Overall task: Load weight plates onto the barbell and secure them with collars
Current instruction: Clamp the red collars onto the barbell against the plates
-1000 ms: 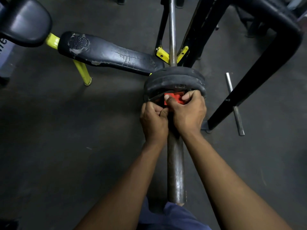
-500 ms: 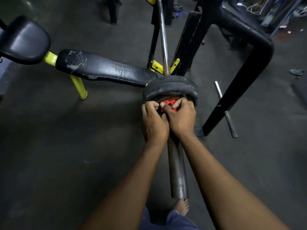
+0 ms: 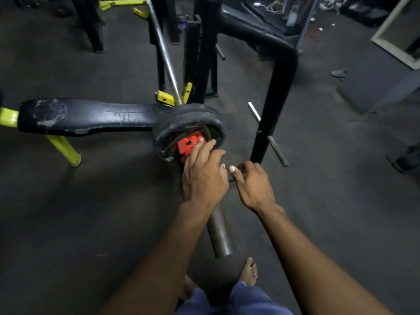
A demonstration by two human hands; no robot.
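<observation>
Barbell [image 3: 219,233] rests in the yellow rack hooks [image 3: 165,99], sleeve end toward the person. Two black weight plates [image 3: 181,120] sit on the sleeve, red collar [image 3: 188,144] on the sleeve just in front of them, touching the outer plate. Left hand [image 3: 203,176] lies over the sleeve – fingers [image 3: 200,147] fairly straight, tips touching the collar (not clamped round it). Right hand [image 3: 254,185] is just right of the sleeve, off the bar – fingers loosely curled, holding nothing. Worn black bench pad [image 3: 86,115] left of the plates; a bare foot [image 3: 248,271] on the floor [image 3: 68,223] below the sleeve end.
</observation>
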